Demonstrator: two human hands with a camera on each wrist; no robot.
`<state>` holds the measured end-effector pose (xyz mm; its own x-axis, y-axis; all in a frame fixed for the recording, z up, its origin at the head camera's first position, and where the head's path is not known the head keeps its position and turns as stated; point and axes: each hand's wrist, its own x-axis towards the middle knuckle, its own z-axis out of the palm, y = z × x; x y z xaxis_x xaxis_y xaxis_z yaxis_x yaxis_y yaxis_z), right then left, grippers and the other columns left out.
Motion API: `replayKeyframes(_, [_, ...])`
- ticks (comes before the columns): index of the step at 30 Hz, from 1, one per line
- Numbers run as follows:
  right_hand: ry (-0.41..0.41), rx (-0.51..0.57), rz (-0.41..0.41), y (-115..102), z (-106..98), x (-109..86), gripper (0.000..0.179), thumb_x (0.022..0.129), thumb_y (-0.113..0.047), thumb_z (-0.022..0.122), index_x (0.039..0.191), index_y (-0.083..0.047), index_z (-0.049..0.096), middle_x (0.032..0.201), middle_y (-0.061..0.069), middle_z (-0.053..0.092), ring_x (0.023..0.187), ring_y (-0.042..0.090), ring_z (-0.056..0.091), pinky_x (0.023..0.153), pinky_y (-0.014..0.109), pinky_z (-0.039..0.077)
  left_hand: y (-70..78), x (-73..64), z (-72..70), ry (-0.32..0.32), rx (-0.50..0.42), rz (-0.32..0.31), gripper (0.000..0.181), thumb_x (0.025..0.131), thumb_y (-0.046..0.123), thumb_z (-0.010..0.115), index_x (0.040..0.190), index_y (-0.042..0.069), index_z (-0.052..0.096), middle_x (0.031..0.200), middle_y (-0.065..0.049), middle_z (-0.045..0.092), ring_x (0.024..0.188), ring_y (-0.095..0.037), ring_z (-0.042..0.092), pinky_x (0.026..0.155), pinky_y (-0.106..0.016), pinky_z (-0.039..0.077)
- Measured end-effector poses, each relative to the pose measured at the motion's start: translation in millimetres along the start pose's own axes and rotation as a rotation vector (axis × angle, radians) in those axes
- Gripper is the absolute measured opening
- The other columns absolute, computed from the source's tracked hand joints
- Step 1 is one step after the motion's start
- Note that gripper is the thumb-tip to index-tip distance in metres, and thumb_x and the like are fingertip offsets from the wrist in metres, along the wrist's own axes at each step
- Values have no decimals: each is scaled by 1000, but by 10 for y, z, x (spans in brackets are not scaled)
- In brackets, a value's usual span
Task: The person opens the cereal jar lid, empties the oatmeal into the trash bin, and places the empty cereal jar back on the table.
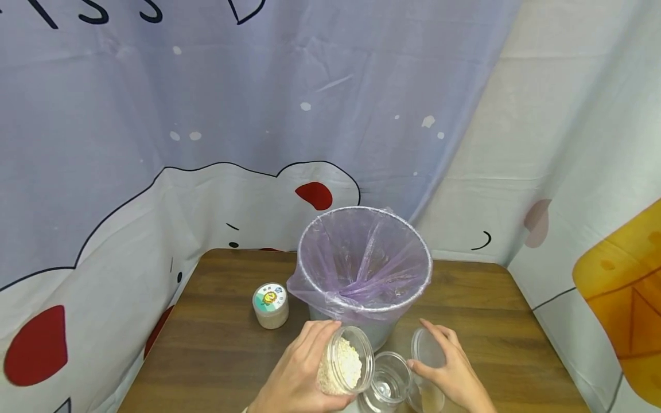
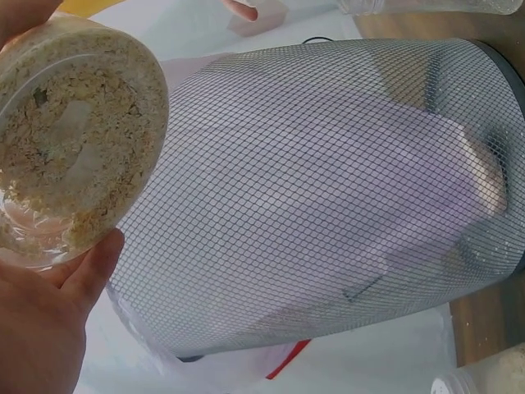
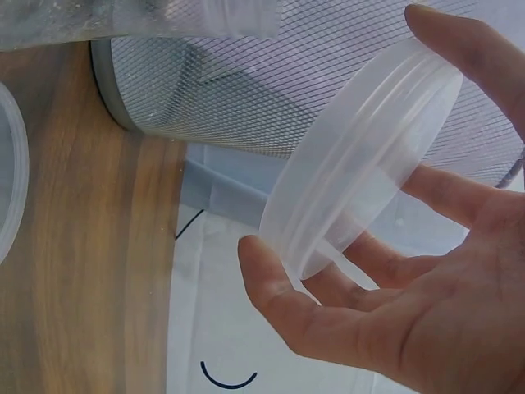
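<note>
My left hand [image 1: 296, 370] grips a clear plastic jar [image 1: 330, 373] with pale flakes, tilted so its uncovered mouth faces right. The left wrist view shows the flakes through the jar's base [image 2: 78, 139], with the fingers of the left hand [image 2: 41, 328] around its side. Just right of that jar stands another clear jar [image 1: 387, 381], with no flakes visible in it. My right hand [image 1: 457, 373] holds a translucent round lid [image 1: 428, 347] on edge between thumb and fingers. In the right wrist view, the lid [image 3: 361, 156] is tilted, off the table.
Behind the hands stands a mesh wastebasket [image 2: 312, 197] lined with a purple bag [image 1: 364, 258]. A filled jar with a cartoon-labelled lid [image 1: 271, 304] is to its left. Another clear lid [image 1: 431, 397] lies on the wooden table [image 1: 222, 344] near the right hand. Printed curtains [image 1: 248, 103] hang behind.
</note>
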<state>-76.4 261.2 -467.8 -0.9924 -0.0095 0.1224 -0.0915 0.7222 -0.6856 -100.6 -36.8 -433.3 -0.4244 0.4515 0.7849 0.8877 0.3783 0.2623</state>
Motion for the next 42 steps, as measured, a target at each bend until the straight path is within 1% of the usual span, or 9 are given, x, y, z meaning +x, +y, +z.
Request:
replayKeyframes(7, [3, -1, 1, 81, 26, 31, 81, 68, -37, 78, 137, -13, 41, 128, 18, 37, 116, 44, 40, 84, 68, 36, 15, 27, -35, 12, -29, 4, 97, 46, 45, 83, 122, -4, 47, 117, -6, 53, 104, -17, 49, 93, -23, 42])
replayKeyframes(10, [-5, -3, 20, 117, 39, 42, 82, 68, -36, 78, 137, -14, 40, 129, 20, 36, 117, 45, 38, 84, 69, 35, 14, 41, -44, 16, -45, 8, 97, 48, 45, 83, 123, -5, 47, 117, -7, 53, 104, -18, 50, 92, -24, 43])
replayKeyframes(16, [-58, -17, 82, 164, 70, 73, 83, 71, -38, 75, 140, -14, 36, 134, 23, 29, 119, 49, 30, 79, 73, 34, 8, 57, -50, 29, -84, 3, 98, 48, 45, 83, 123, -6, 46, 116, -9, 53, 102, -17, 50, 90, -23, 44])
replayKeyframes(24, [-64, -48, 93, 219, 110, 125, 83, 70, -39, 75, 140, -15, 36, 134, 24, 29, 118, 49, 30, 79, 71, 36, 16, 83, -65, 35, -67, -4, 97, 47, 46, 83, 122, -4, 48, 113, -7, 54, 101, -17, 49, 90, -23, 42])
replayKeyframes(32, [-106, -49, 132, 287, 144, 158, 84, 71, -39, 74, 141, -16, 33, 137, 25, 25, 121, 51, 25, 80, 71, 36, 33, 122, -93, 40, -60, 6, 94, 47, 45, 83, 121, -4, 49, 112, -8, 54, 100, -17, 49, 88, -23, 43])
replayKeyframes(38, [-112, -57, 142, 376, 207, 196, 85, 70, -37, 75, 141, -14, 33, 137, 25, 25, 119, 49, 25, 80, 70, 37, 36, 133, -104, 40, -52, 14, 94, 48, 45, 83, 120, -5, 49, 112, -8, 54, 100, -17, 50, 88, -23, 43])
replayKeyframes(42, [-111, -75, 140, 444, 261, 228, 85, 70, -35, 76, 140, -13, 35, 136, 26, 25, 116, 48, 28, 79, 68, 39, 40, 149, -121, 39, -49, 16, 94, 48, 46, 83, 121, -4, 49, 112, -8, 55, 100, -17, 50, 88, -23, 43])
